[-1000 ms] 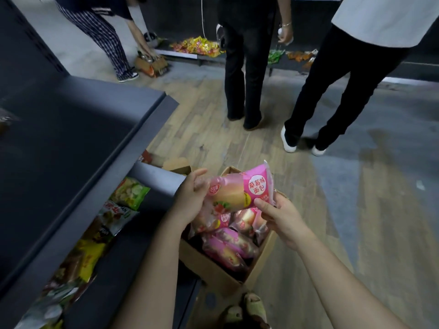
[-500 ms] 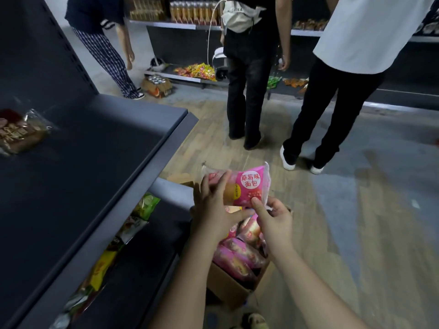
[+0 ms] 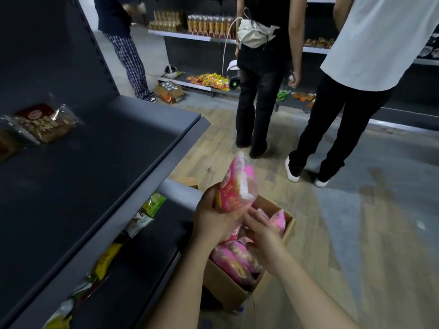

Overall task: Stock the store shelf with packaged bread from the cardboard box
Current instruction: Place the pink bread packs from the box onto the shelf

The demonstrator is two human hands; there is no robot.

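Dark metal shelf (image 3: 95, 167) fills the left, with brown-wrapped packets (image 3: 45, 123) at its far left. Near and right of it, the cardboard box (image 3: 225, 287) sits on the floor (image 3: 356, 233) with pink bread packets (image 3: 237, 260) inside. Above the box the left hand (image 3: 212, 218) grips one pink packet (image 3: 235, 186) upright, fingers curled round its lower end, while the right hand (image 3: 263, 236) reaches its fingers to the packet's bottom edge; whether they hold it cannot be told.
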